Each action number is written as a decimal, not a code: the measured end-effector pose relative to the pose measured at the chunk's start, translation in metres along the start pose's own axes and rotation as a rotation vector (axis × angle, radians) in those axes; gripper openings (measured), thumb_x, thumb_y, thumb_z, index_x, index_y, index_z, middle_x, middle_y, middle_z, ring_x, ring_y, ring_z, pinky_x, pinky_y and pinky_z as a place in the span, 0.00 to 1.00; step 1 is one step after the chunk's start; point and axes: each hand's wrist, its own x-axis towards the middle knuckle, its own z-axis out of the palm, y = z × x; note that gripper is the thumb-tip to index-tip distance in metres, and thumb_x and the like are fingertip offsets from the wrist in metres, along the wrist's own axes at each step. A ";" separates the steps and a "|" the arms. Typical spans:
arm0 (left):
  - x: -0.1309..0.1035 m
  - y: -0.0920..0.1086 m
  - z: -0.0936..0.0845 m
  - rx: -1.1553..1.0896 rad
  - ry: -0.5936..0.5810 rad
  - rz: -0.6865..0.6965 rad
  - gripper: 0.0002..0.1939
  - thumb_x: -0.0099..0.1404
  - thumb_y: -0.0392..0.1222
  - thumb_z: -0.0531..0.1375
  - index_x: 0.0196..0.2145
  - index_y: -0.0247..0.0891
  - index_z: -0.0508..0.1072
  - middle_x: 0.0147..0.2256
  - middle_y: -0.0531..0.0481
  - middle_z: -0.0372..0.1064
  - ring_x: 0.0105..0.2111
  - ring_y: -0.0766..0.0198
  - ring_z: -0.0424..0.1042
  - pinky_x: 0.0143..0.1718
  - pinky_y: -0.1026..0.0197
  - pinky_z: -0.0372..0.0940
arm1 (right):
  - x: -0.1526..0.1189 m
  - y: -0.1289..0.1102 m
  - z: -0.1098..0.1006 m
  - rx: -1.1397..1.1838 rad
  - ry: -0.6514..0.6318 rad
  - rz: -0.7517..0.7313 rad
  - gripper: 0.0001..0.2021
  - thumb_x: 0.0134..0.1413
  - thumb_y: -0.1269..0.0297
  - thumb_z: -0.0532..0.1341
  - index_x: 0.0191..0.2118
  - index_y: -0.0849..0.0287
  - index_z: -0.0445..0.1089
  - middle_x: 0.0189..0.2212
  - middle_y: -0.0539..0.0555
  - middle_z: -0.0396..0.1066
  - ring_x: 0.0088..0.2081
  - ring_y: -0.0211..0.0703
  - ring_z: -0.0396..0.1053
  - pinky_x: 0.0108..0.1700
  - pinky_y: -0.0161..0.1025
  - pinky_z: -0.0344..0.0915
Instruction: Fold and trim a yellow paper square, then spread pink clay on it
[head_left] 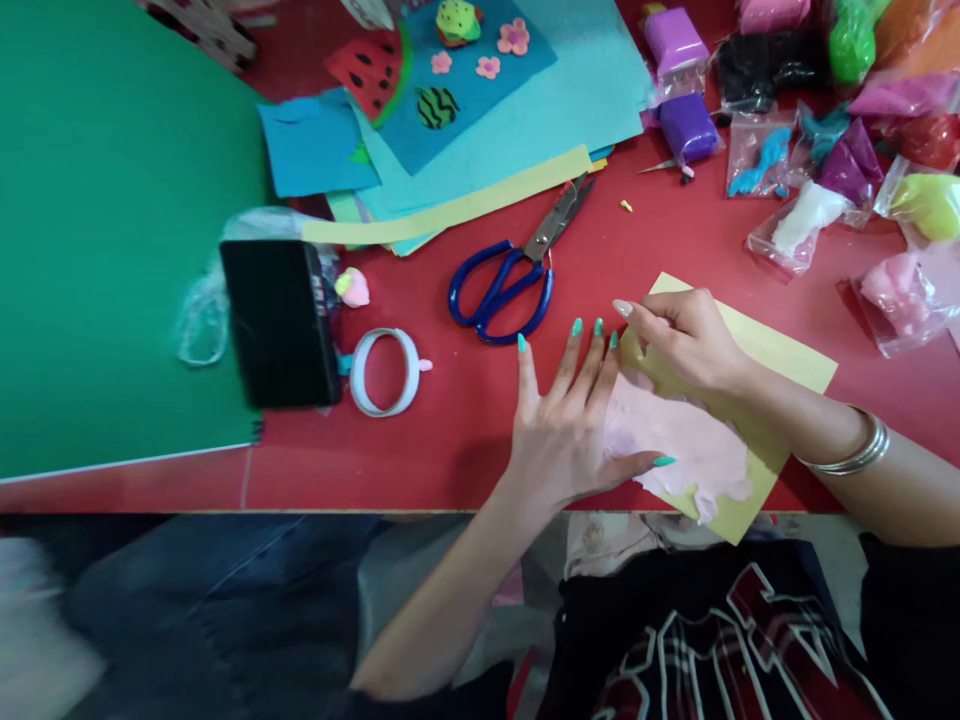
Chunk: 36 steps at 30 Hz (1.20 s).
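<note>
A yellow paper sheet lies slanted at the table's front edge, with pale pink clay spread thin and ragged across it. My left hand is open, its fingers spread flat; its palm lies on the table at the sheet's left side and its thumb reaches over the clay. My right hand rests on the sheet's upper part, above the clay, with its fingers curled in and the thumb pointing left. Whatever those curled fingers hold, if anything, is hidden. Blue-handled scissors lie just beyond my left hand.
Left of my hands are a white tape-like ring, a black box-like object and a green board. Blue sheets bearing clay shapes lie at the back. Bagged clay, including a purple pack and white clay, fills the right rear.
</note>
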 end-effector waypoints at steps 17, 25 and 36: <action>-0.005 0.031 -0.008 0.093 0.050 0.057 0.42 0.67 0.66 0.44 0.56 0.20 0.65 0.51 0.27 0.71 0.55 0.44 0.69 0.66 0.38 0.29 | 0.002 0.003 -0.001 -0.132 0.025 -0.100 0.23 0.62 0.58 0.53 0.16 0.58 0.53 0.14 0.44 0.48 0.19 0.30 0.46 0.26 0.33 0.48; -0.042 0.069 -0.015 0.226 -0.012 -0.074 0.38 0.70 0.61 0.45 0.60 0.21 0.62 0.57 0.26 0.64 0.62 0.42 0.59 0.66 0.36 0.28 | -0.005 -0.010 -0.027 -0.329 0.027 -0.266 0.15 0.64 0.63 0.48 0.46 0.61 0.69 0.26 0.51 0.71 0.27 0.36 0.67 0.33 0.35 0.60; -0.057 0.063 0.010 0.100 0.125 -0.218 0.37 0.71 0.56 0.45 0.63 0.16 0.55 0.60 0.23 0.59 0.66 0.43 0.50 0.66 0.39 0.39 | -0.048 -0.042 -0.011 -0.411 -0.035 0.110 0.14 0.55 0.55 0.61 0.40 0.61 0.66 0.20 0.48 0.70 0.20 0.35 0.64 0.26 0.34 0.57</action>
